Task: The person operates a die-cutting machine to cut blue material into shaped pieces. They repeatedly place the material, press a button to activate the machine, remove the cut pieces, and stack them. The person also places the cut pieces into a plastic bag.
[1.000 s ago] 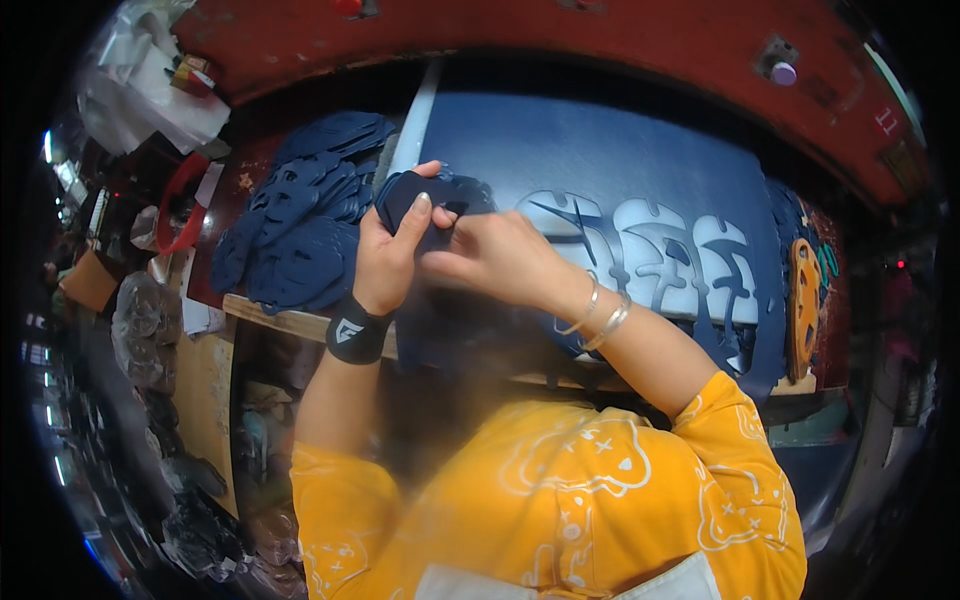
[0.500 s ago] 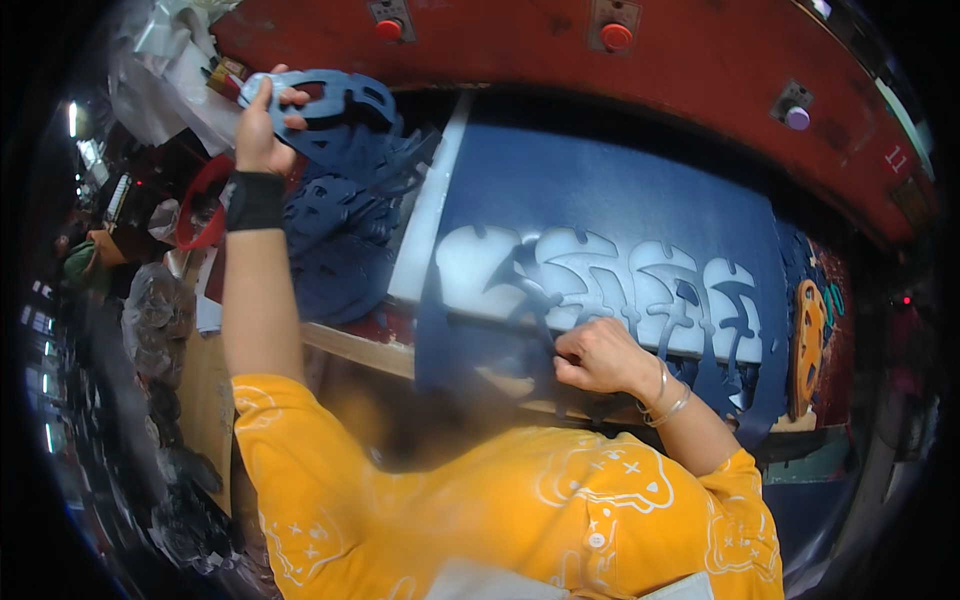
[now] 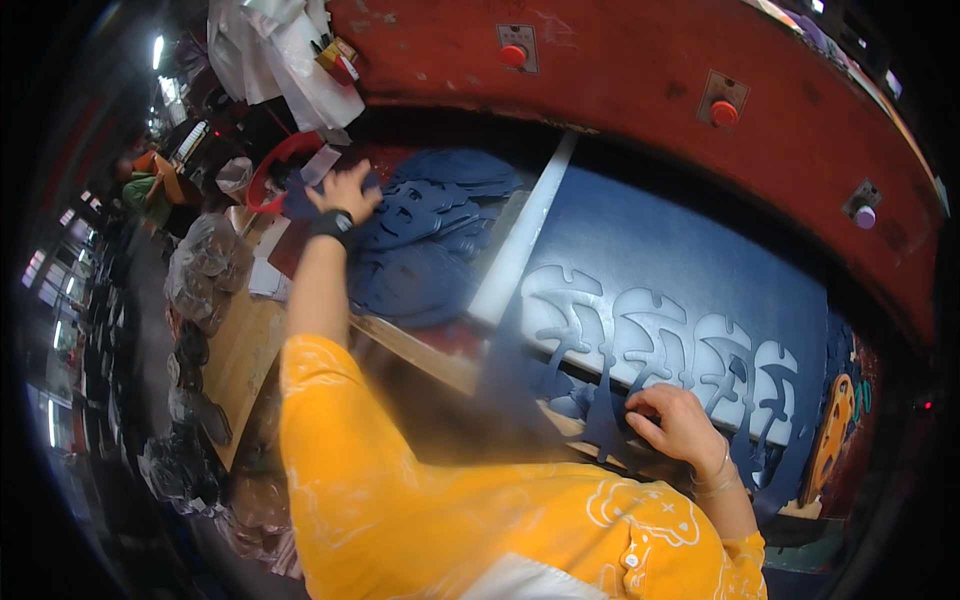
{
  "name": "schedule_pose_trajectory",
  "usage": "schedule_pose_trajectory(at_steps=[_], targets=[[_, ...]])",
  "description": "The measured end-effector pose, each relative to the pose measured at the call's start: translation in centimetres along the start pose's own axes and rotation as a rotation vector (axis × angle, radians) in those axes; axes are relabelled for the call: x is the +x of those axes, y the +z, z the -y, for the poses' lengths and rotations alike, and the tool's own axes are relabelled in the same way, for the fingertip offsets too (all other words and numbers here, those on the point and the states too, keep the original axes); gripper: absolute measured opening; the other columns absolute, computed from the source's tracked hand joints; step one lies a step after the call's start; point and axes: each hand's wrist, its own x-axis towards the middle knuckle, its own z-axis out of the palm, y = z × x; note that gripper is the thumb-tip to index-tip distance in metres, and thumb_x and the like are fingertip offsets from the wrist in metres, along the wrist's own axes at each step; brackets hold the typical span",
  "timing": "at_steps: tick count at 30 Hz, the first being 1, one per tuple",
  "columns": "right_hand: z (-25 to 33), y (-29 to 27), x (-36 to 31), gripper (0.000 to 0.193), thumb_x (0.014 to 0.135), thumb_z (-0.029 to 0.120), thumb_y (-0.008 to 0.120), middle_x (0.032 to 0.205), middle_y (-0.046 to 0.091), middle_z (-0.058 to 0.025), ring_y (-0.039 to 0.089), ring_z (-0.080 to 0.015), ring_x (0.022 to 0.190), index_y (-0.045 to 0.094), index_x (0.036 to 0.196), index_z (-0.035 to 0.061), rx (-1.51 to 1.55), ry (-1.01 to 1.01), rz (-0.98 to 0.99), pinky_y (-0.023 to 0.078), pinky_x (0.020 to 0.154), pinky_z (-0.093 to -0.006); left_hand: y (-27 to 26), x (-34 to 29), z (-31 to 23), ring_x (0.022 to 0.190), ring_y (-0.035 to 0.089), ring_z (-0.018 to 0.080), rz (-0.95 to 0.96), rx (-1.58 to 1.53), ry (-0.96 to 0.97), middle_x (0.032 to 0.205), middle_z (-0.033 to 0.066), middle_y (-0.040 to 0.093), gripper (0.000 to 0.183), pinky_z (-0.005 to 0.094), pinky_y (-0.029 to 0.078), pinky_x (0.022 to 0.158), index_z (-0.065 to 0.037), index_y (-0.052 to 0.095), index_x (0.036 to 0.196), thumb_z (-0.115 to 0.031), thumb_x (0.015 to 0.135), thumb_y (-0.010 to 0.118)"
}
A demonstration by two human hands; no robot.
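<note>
My left hand (image 3: 345, 193), fingers spread, is over the left edge of a pile of dark blue cut pieces (image 3: 425, 205). Part of a blue piece shows beside its fingers; no grip on it is visible. At the front edge of a dark blue sheet (image 3: 680, 225) is my right hand (image 3: 675, 425), its fingers loosely curled and the thumb apart from the index finger. Next to that hand, narrow blue strips (image 3: 603, 415) hang over the edge. A row of several shaped cut-outs (image 3: 650, 325) in the sheet shows the white board beneath.
A red machine beam (image 3: 620, 70) with red push buttons (image 3: 723, 113) runs across the back. To the left are a red round bin (image 3: 278, 172) and clear plastic bags (image 3: 208, 260). An orange cutting die (image 3: 832, 435) stands at the right end.
My left hand has let go of the blue cut piece it held up and come down at the pile's left side. The right hand's fingers have loosened. The whole view has shifted.
</note>
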Motion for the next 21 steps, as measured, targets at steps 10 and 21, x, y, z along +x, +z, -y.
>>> schedule_pose_trajectory(at_steps=[10, 21], targets=[[-12.5, -8.7, -21.4, 0.042, 0.089, 0.01, 0.06, 0.11, 0.057, -0.012, 0.052, -0.0204, 0.086, 0.048, 0.129, 0.0007, -0.304, 0.756, -0.832, 0.045, 0.081, -0.0317, 1.7, -24.6, -6.8, 0.097, 0.053, 0.0139, 0.151, -1.256, -0.076, 0.111, 0.0101, 0.053, 0.055, 0.0304, 0.046, 0.083, -0.006, 0.039, 0.139, -0.01, 0.089, 0.062], [-16.8, -10.4, -21.5, 0.041, 0.092, 0.012, 0.053, 0.129, 0.054, -0.02, 0.051, -0.0276, 0.122, 0.048, 0.129, -0.0049, -0.119, 0.547, -0.951, 0.036, 0.104, -0.0342, 2.3, -16.3, -20.7, 0.099, 0.063, 0.0229, 0.153, -0.922, 0.226, 0.107, 0.0147, 0.065, 0.04, 0.0322, 0.049, 0.082, -0.006, 0.051, 0.13, -0.012, 0.091, 0.056]])
